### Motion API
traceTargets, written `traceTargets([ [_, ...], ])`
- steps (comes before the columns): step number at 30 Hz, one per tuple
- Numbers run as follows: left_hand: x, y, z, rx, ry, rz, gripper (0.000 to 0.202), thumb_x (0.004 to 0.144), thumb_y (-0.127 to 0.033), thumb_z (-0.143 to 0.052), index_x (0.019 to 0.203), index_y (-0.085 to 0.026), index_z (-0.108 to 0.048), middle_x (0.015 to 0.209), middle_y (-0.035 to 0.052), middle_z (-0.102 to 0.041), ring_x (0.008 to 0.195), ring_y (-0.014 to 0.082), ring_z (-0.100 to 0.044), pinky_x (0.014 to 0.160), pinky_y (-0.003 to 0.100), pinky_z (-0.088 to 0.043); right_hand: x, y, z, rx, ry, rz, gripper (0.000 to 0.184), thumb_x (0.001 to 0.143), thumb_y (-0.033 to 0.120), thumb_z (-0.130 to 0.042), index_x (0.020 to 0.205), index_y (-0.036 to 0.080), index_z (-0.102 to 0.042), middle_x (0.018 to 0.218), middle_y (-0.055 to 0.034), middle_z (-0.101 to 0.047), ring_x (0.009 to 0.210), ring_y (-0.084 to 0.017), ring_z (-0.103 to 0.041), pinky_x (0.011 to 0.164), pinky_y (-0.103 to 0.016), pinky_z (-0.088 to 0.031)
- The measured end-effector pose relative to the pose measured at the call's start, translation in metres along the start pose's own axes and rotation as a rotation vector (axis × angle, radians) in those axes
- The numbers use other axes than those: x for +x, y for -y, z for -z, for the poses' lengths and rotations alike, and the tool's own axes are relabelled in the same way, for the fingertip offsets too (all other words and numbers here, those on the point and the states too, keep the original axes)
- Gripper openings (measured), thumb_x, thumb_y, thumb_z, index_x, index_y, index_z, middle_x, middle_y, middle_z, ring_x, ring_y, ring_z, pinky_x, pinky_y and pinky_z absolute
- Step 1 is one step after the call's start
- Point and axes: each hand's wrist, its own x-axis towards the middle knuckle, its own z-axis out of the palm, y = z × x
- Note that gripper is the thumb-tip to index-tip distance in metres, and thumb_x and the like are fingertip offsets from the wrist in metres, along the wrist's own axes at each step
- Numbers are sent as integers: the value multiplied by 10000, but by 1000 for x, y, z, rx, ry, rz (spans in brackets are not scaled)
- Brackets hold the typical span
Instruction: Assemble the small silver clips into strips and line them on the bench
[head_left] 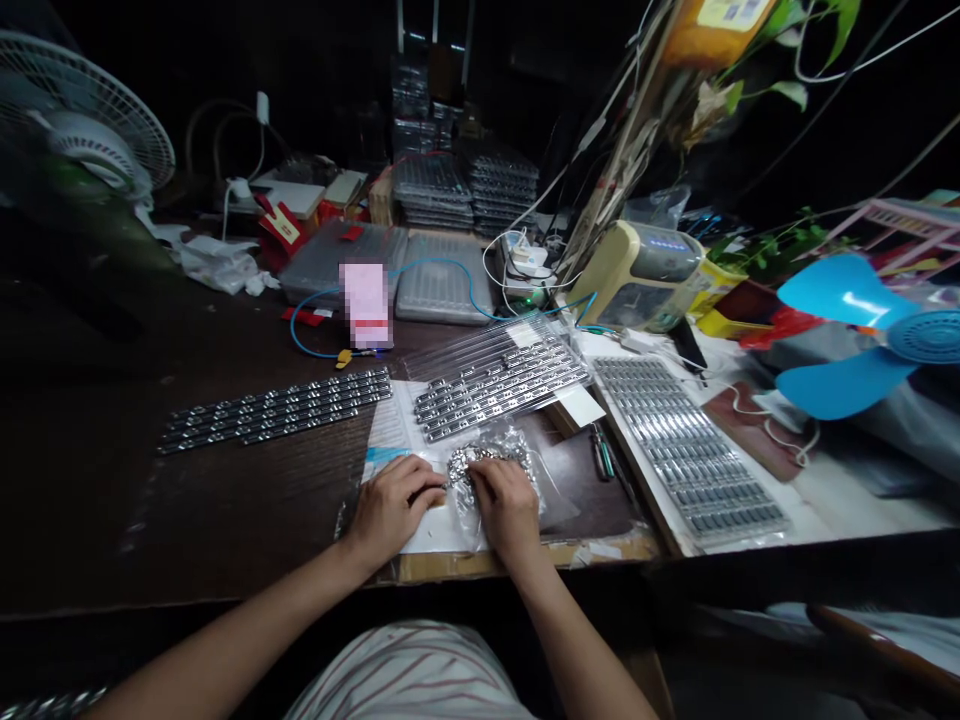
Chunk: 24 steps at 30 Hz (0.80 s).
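My left hand [393,505] rests on a white sheet [397,430] near the desk's front edge, fingers curled toward a pile of small shiny metal parts [480,458] lying in a clear plastic bag. My right hand [507,505] lies on the pile's near side, fingers bent down into the parts. What either hand pinches is too small to make out. Just beyond the pile lies a clear tray [495,385] with rows of the same metal parts.
A long tray of parts [277,410] lies to the left on the dark desk [112,440], another filled tray [686,450] to the right. Tweezers [600,452] lie beside the bag. Stacked trays, cables, a white fan [97,140] and a blue fan [862,330] crowd the back.
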Motion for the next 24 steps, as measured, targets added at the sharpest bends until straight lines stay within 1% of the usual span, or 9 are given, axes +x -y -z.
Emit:
traceTargets([
  [4, 0, 0, 0, 29, 22, -10, 121, 845, -224, -599, 912, -233, -700, 862, 38, -659, 840, 178, -599, 769, 301, -469, 1, 4, 3, -3, 9, -39, 152, 889, 166, -513, 920, 206, -656, 888, -48, -655, 845, -191, -556, 763, -308, -443],
  [7, 1, 1, 0, 29, 26, -4, 116, 843, -223, -600, 901, -237, -700, 852, 39, -659, 832, 184, -600, 764, 306, -467, 0, 5, 3, -1, 4, -43, 175, 870, 137, -508, 917, 209, -661, 881, -52, -639, 856, -196, -546, 766, -313, -444],
  [11, 2, 2, -1, 6, 34, 17, 102, 837, -206, -605, 863, -226, -702, 827, 38, -659, 816, 182, -598, 763, 306, -467, -1, 1, 1, 39, 11, -21, 271, 900, 124, -447, 1068, 211, -642, 931, -62, -651, 880, -199, -553, 781, -324, -457],
  [13, 0, 1, -3, -11, 42, 26, 100, 835, -198, -608, 850, -222, -704, 822, 37, -659, 815, 180, -598, 763, 304, -466, -1, 0, 2, 63, 7, -4, 296, 916, 121, -422, 1110, 212, -626, 958, -61, -662, 886, -194, -564, 787, -319, -463],
  [17, 1, 1, -1, -62, 20, 24, 113, 846, -210, -594, 861, -219, -706, 831, 36, -658, 822, 173, -603, 767, 293, -467, 0, 2, 5, 96, -14, 10, 222, 931, 166, -449, 1020, 210, -646, 916, -52, -684, 855, -184, -592, 776, -307, -465],
  [20, 15, 11, 15, -52, -84, 38, 135, 857, -213, -568, 914, -210, -691, 872, 41, -664, 839, 172, -607, 767, 287, -466, 2, 11, 5, 109, 8, -7, 133, 913, 212, -528, 914, 214, -661, 849, -31, -696, 805, -170, -606, 742, -284, -448],
  [22, 32, 26, 32, 52, -169, 75, 131, 841, -223, -582, 929, -207, -678, 888, 41, -671, 840, 185, -601, 776, 308, -456, 3, 20, 3, 101, 57, -18, 86, 880, 252, -601, 835, 221, -667, 800, -14, -695, 775, -161, -607, 719, -272, -428],
  [24, 50, 45, 50, 217, -206, 105, 90, 820, -247, -603, 847, -209, -680, 866, 41, -675, 852, 213, -585, 804, 348, -430, 5, 30, -2, 74, 108, -10, 84, 844, 293, -657, 787, 234, -675, 797, -6, -695, 776, -158, -605, 716, -275, -405],
])
